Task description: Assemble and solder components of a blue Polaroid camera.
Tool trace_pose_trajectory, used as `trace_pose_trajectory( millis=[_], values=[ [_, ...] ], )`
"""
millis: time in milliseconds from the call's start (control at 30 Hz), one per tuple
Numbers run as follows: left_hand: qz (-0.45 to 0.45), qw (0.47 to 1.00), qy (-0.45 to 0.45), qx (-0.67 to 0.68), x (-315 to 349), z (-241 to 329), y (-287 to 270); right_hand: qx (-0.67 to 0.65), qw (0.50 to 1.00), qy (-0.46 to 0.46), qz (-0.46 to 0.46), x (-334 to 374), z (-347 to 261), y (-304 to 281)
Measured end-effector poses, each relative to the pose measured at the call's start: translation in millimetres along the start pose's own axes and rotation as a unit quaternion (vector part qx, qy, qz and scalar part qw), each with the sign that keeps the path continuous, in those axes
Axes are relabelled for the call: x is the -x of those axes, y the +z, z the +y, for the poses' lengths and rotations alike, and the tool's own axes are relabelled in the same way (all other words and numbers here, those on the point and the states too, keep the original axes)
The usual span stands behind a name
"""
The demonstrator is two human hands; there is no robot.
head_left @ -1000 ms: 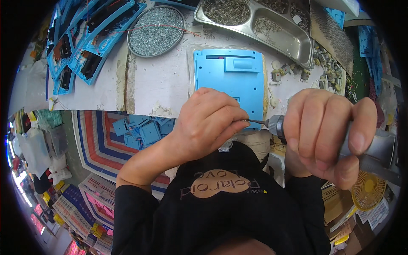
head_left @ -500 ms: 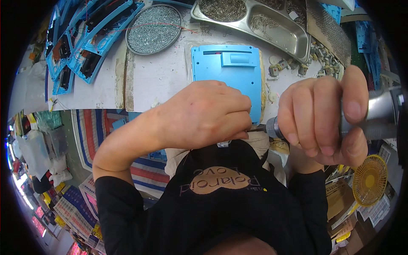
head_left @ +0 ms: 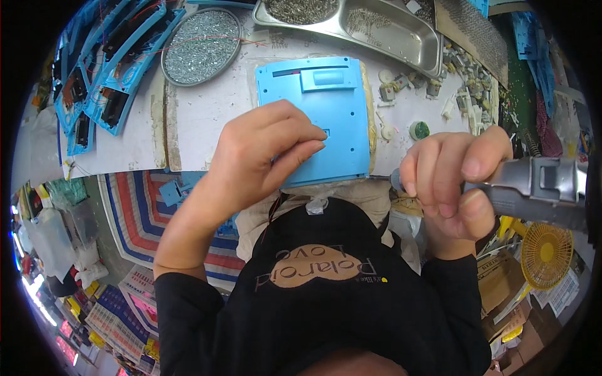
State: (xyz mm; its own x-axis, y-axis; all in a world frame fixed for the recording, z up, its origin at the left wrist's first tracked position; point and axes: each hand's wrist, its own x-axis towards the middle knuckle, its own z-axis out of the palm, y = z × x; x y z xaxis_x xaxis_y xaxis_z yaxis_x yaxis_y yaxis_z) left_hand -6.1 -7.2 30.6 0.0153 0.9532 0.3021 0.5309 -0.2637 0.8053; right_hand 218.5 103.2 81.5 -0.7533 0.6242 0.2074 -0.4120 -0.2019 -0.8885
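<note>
A light blue plastic casing lies on the worktable close to my body, with screw holes and a raised block on its face. Over its left part is my left hand, thumb and fingertips pinched near a small slot; anything between them is too small to make out. My right hand is wrapped round a grey electric screwdriver, held sideways to the right of the casing. The bit points left, near the casing's lower right corner.
A round dish of small screws and a steel compartment tray stand at the back. Several blue casings with wires pile up at the left. Small metal parts and a green roll lie at the right.
My left hand has left the screwdriver's tip and moved up and left over the casing. The right hand with the screwdriver has shifted slightly left, uncovering the green roll.
</note>
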Motion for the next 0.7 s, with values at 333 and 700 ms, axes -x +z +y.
trace_pose_trajectory(
  millis=[333,700],
  values=[
    [0.033,0.994,0.044,-0.096,18,6,39,-0.004,1.0,-0.016,-0.018,23,16,-8],
    [0.039,0.995,0.028,-0.089,25,-4,45,0.103,0.983,-0.112,-0.102,17,35,-5]
  ],
)
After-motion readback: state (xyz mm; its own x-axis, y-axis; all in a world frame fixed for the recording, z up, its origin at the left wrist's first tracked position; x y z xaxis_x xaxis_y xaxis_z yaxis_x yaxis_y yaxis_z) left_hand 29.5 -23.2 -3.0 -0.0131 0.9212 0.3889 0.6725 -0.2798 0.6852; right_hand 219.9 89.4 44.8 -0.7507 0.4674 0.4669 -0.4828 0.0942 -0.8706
